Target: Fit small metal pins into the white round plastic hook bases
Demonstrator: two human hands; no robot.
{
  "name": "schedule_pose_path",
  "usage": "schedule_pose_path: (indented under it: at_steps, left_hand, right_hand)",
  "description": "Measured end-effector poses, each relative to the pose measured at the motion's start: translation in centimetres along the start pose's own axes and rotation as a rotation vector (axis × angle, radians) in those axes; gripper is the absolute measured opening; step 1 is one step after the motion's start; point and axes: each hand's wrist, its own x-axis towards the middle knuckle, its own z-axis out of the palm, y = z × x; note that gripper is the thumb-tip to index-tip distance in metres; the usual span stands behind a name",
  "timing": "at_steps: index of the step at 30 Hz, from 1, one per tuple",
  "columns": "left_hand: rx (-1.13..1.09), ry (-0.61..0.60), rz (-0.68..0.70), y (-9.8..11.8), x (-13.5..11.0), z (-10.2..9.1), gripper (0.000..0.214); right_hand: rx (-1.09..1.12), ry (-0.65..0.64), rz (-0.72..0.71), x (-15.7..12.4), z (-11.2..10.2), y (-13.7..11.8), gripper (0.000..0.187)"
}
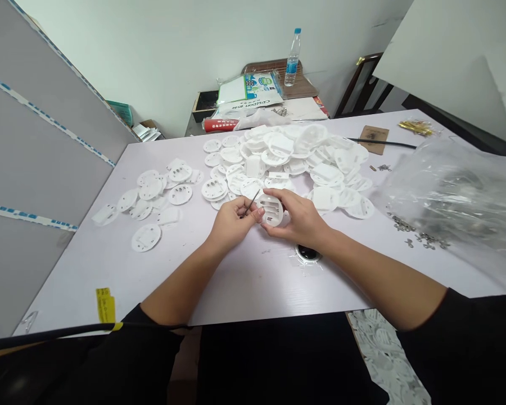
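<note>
Head view, left to right:

1. A loose scatter of round white plastic discs (160, 194) is lying on the left of the pale lilac bench (244, 287).
2. The left hand (233, 220) is curling nearly shut, pinching a slim dark tool (251, 202), possibly tweezers, between thumb and fingers.
3. The tool's long axis is slanting up and to the right, with its tip pointing at the upper left rim of a slotted white disc (272, 211) and sitting just beside it. The disc is standing between the hands, directly to the right of the left hand, and its slots are running roughly crosswise.
4. The right hand (298, 218) is partly closed, with its fingers wrapping the disc's right edge and holding it. This hand is the nearer one to the disc.
5. A large heap of similar white discs (278, 163) is spreading across the bench behind both hands.
6. Small metal clips (417, 236) are lying beside a clear plastic bag (447, 191) on the right.
</note>
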Motion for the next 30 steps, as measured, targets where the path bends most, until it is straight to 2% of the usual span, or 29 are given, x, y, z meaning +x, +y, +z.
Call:
schedule_pose_path:
  at_steps: [6,16,27,30]
  left_hand:
    - [-0.061,-0.057,-0.053,-0.03,0.10,-0.39,0.027]
    - [-0.022,-0.035,-0.165,0.87,0.00,-1.03,0.023]
    - [-0.038,-0.030,-0.219,0.82,-0.01,-0.74,0.017]
    - [-0.043,-0.026,-0.240,0.77,0.05,-0.74,0.020]
  right_hand:
    - [-0.018,0.014,-0.025,0.03,-0.04,0.03,0.059]
    - [-0.021,-0.005,-0.013,0.01,-0.32,0.07,0.063]
    - [-0.071,0.040,-0.156,0.10,-0.05,-0.21,0.060]
    - [-0.087,0.014,-0.158,0.13,-0.16,-0.35,0.058]
